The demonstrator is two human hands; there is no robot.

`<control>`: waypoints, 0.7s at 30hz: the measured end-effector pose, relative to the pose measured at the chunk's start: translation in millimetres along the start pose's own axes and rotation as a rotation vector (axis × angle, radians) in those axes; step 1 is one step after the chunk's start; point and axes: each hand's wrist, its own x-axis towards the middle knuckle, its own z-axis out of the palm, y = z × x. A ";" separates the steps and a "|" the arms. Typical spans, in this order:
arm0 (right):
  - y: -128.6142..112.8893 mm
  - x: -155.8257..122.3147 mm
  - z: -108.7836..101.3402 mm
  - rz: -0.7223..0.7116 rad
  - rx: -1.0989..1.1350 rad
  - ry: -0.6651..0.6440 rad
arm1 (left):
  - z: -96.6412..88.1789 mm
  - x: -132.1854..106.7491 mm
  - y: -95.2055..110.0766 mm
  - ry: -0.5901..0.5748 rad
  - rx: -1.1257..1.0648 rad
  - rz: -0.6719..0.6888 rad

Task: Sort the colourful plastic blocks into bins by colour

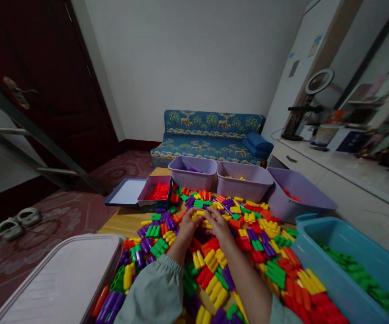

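Note:
Over the middle of the block pile, my left hand (188,223) and my right hand (219,226) come together at the fingertips. Between them is a yellow plastic building block (200,213), partly covered by the fingers, and both hands are closed on it. Around and beneath my wrists lie many loose plastic blocks in red, yellow, green, purple and orange, shaped like joined tubes. A green block (275,273) lies right of my right forearm, and a purple block (140,259) lies left of my left hand.
Along the table's far side stand a lilac bin (194,179) with purple blocks, a second (244,185) with yellow and a third (302,198) with red. A teal bin (336,265) holds green blocks. At left are a small box (143,200) of red blocks and a white lid (69,274).

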 end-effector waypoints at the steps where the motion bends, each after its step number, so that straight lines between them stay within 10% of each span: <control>1: 1.5 -0.9 2.4 -0.020 -0.019 0.015 | 0.9 -0.7 -1.1 -0.019 0.076 0.039; 12: -3.3 -9.6 -0.4 0.092 0.240 -0.079 | 10.6 -5.6 11.8 -0.052 -0.028 0.050; 21: -1.0 -14.4 6.2 -0.134 -0.008 -0.150 | 24.5 -15.2 10.4 -0.068 -0.017 -0.006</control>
